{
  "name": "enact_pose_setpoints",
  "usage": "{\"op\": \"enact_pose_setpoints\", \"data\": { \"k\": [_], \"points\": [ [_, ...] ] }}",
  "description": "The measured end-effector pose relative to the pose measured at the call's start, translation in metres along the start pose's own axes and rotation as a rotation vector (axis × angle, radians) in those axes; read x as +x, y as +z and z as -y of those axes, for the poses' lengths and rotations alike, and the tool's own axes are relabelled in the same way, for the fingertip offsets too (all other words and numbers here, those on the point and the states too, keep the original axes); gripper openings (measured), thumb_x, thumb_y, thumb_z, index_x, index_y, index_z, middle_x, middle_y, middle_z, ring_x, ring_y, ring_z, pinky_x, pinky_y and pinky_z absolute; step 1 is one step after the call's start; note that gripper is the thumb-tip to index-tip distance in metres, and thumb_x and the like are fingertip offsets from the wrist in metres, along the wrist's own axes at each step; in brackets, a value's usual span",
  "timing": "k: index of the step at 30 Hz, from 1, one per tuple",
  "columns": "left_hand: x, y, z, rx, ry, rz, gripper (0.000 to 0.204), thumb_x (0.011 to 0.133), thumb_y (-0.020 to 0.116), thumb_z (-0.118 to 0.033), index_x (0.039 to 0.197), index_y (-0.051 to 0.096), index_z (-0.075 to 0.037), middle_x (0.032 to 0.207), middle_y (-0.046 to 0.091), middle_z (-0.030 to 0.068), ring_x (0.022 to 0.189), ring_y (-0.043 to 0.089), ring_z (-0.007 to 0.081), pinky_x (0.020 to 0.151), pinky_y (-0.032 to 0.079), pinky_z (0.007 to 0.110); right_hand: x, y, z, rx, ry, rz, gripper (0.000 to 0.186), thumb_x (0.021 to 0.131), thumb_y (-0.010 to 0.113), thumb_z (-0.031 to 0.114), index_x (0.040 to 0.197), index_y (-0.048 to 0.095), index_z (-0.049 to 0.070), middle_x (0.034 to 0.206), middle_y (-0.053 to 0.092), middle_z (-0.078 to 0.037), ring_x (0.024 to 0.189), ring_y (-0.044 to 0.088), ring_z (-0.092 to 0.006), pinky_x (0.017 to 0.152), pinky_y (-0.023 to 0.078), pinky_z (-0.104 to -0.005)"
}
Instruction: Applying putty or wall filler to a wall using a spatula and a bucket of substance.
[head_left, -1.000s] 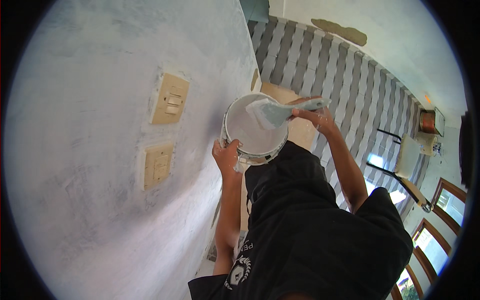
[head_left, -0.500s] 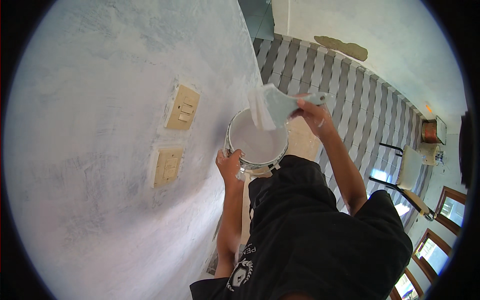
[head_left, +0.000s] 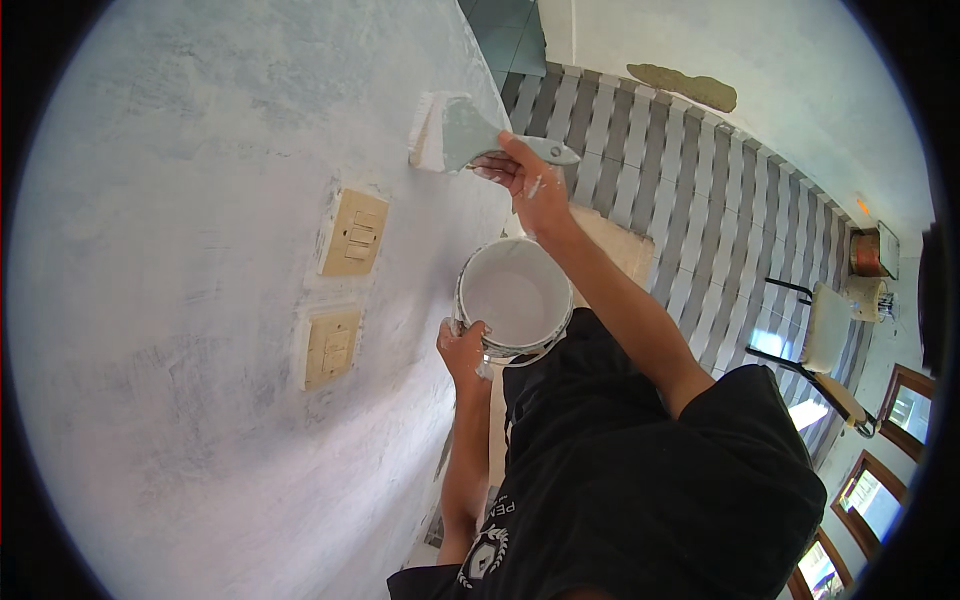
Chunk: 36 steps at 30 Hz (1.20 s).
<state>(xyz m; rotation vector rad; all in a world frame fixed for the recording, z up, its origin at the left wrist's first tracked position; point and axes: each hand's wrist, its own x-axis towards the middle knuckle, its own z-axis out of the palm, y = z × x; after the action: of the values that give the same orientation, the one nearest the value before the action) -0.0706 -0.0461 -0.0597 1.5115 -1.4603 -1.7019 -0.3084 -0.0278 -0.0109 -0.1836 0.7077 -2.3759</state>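
My right hand [head_left: 530, 185] is closed round the handle of a wide grey-green paintbrush [head_left: 470, 138]. The brush's white, paint-loaded bristles are at the wall [head_left: 240, 110], above the switches; whether they press on it I cannot tell. My left hand [head_left: 464, 350] grips the rim of a round white bucket [head_left: 520, 345], thumb over the edge. Pale paint [head_left: 508, 300] shows inside the bucket. Splashes of white paint mark both hands. The wall is patchy white over bluish grey.
Two cream switch plates, an upper one [head_left: 340, 262] and a lower one [head_left: 318, 365], sit on the wall. A chair [head_left: 828, 330] stands at the right on the striped tile floor [head_left: 690, 190]. A rusty orange tin [head_left: 866, 253] is by the far wall, which has a bare patch [head_left: 690, 88].
My right hand has carried the brush from over the bucket up and left to the wall. My left hand still holds the bucket in nearly the same place.
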Motion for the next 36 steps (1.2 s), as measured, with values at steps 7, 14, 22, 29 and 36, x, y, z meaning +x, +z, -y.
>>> {"op": "enact_pose_setpoints", "data": {
  "k": [7, 14, 22, 29, 36],
  "points": [
    [0.001, -0.015, 0.008, 0.071, 0.016, -0.03, 0.022, 0.063, 0.063, 0.0, 0.073, 0.044, -0.004, 0.067, 0.048, 0.002, 0.058, 0.043, 0.0121, 0.054, 0.037, 0.03, -0.003, -0.006, 0.002, 0.057, -0.064, -0.072, 0.029, 0.091, 0.059, 0.025, 0.104, 0.061, -0.001, 0.097, 0.066, -0.015, 0.094, 0.064, -0.0252, 0.088, 0.05, -0.0371],
    [-0.013, -0.01, -0.008, -0.013, -0.018, -0.009, 0.024, 0.063, 0.061, 0.006, 0.073, 0.043, -0.006, 0.069, 0.048, 0.0017, 0.06, 0.043, 0.0111, 0.055, 0.036, 0.028, 0.002, 0.012, -0.024, 0.057, -0.121, -0.112, 0.024, 0.089, 0.062, 0.019, 0.101, 0.061, -0.003, 0.091, 0.068, -0.016, 0.082, 0.068, -0.0268, 0.08, 0.055, -0.0362],
    [-0.002, -0.022, 0.005, 0.056, -0.012, 0.018, 0.025, 0.063, 0.062, 0.007, 0.073, 0.043, -0.006, 0.068, 0.047, 0.0008, 0.06, 0.042, 0.0116, 0.056, 0.036, 0.028, 0.0, 0.037, 0.006, 0.102, -0.223, -0.089, 0.027, 0.088, 0.063, 0.02, 0.101, 0.061, -0.004, 0.09, 0.066, -0.017, 0.085, 0.067, -0.0286, 0.082, 0.054, -0.0413],
    [-0.002, -0.032, 0.009, 0.064, 0.016, 0.039, 0.024, 0.062, 0.063, 0.006, 0.076, 0.046, -0.004, 0.07, 0.05, 0.0027, 0.062, 0.045, 0.0124, 0.057, 0.037, 0.028, -0.001, 0.007, -0.033, 0.025, -0.075, -0.215, 0.025, 0.088, 0.062, 0.019, 0.1, 0.061, -0.003, 0.092, 0.067, -0.017, 0.084, 0.067, -0.0291, 0.082, 0.054, -0.0417],
    [-0.003, -0.047, 0.01, 0.123, 0.015, 0.03, 0.024, 0.062, 0.064, 0.005, 0.077, 0.047, -0.004, 0.071, 0.052, 0.0037, 0.062, 0.046, 0.0135, 0.058, 0.039, 0.029, 0.005, 0.063, 0.002, 0.113, -0.261, -0.045, 0.027, 0.089, 0.06, 0.021, 0.103, 0.06, -0.003, 0.094, 0.066, -0.017, 0.087, 0.066, -0.0291, 0.087, 0.053, -0.0415]
  ]
}}
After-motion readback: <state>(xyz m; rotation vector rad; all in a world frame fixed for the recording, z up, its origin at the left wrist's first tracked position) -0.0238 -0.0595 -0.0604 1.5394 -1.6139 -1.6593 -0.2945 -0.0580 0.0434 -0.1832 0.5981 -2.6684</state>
